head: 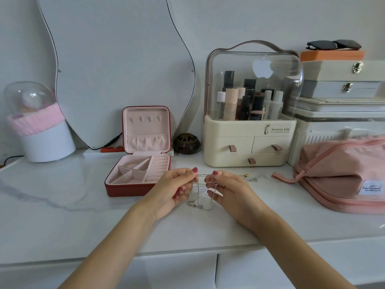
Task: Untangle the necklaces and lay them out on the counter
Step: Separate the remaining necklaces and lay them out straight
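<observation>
A tangle of thin silver necklaces (201, 197) is shown held above a white marbled counter (62, 205), between two bare hands raised near its middle. The left hand (175, 189) is seen with thumb and forefinger pinched on a strand at the upper left of the tangle, the remaining fingers curled beneath. The right hand (228, 189) is likewise pinched on the chains at a small ring-shaped link, its lower fingers curled around hanging strands. A short length of chain is stretched between the two pinches, while looped chain hangs below and is seen to reach the counter between the wrists. A gold-tipped pin (242, 175) and a small clasp end (253, 180) are visible just beyond the right hand; whether they belong to the held tangle cannot be told. An open red jewellery box (138, 174) with a pink lining stands just left of the hands. Behind it, a wavy-edged mirror (116, 69) is leaned against the wall. To the right are placed a cream cosmetics organiser (250, 138) with a clear domed lid, and a pink zipped bag (343, 174). A small dark lidded pot (186, 143) is set between the box and the organiser.
</observation>
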